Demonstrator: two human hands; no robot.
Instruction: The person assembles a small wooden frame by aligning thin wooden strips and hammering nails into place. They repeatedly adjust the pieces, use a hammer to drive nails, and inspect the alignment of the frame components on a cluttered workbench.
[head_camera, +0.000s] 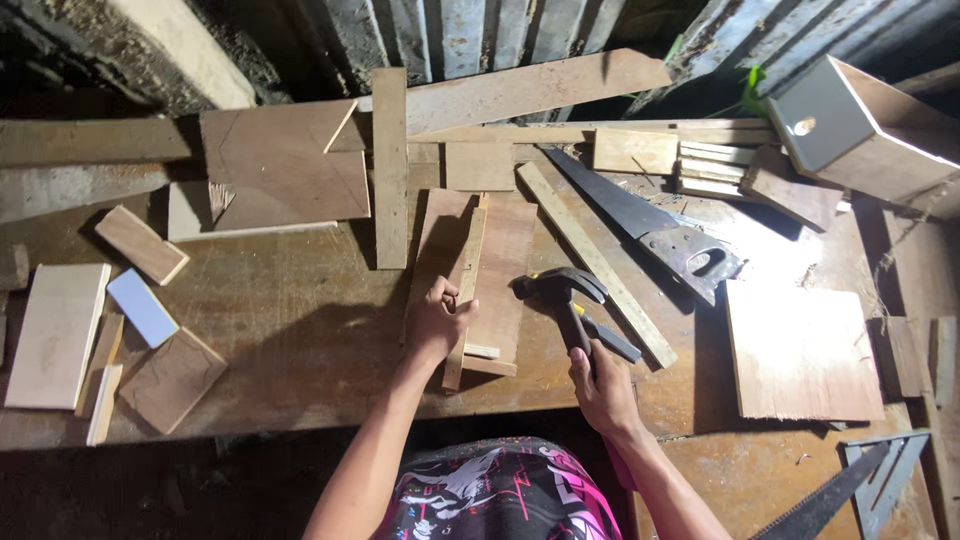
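A narrow wooden strip stands on edge on a flat board near the middle of the workbench. The left hand is closed around the strip's lower part, pinching it against the board. The right hand grips the handle of a claw hammer, whose dark head hangs just right of the strip, above the board's edge. A long thin batten lies slanted just behind the hammer, and a handsaw rests beyond it. A square plywood panel lies to the right, a grey-faced box sits at the far right corner, and small offcuts are scattered on the left.
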